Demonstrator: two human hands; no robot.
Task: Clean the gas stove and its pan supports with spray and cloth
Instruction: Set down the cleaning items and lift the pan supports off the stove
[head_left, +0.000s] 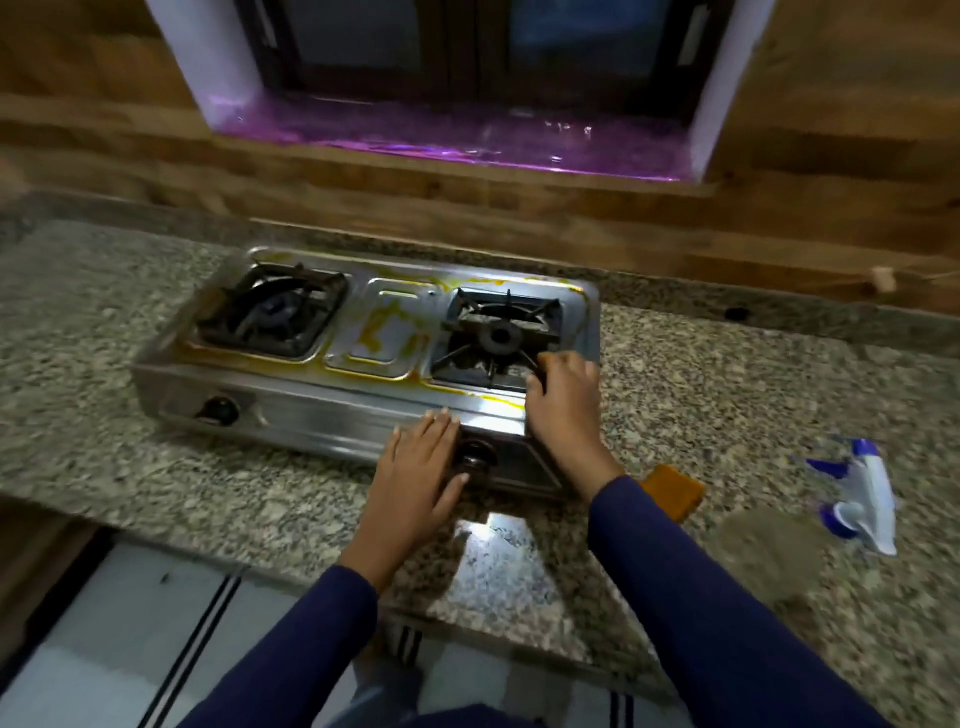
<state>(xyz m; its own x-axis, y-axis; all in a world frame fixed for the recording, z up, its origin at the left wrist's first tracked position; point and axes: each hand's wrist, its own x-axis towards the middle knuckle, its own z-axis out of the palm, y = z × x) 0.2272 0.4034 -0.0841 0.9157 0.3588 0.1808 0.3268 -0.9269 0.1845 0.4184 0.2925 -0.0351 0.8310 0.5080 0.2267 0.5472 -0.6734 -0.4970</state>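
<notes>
head view: right hand (563, 397) is curled on the near right corner of the right pan support (500, 332), fingers closed on its dark bar as far as can be told; left hand (422, 470) is laid flat and open on the front of the gas stove (332, 410), just left of a knob (475, 457), gripping nothing. stove sits mid counter (104, 457); spray bottle (865, 499) lies far right, grey cloth (763, 551) near it, orange sponge (672, 491) by the right sleeve. risks judged: support may snag or drop if lifted one-cornered, steel may be scratched, knob may be nudged by the left hand. steel is shiny, stamped, yellow-stained; supports are black, square, pronged, crusted; counter is speckled granite.
</notes>
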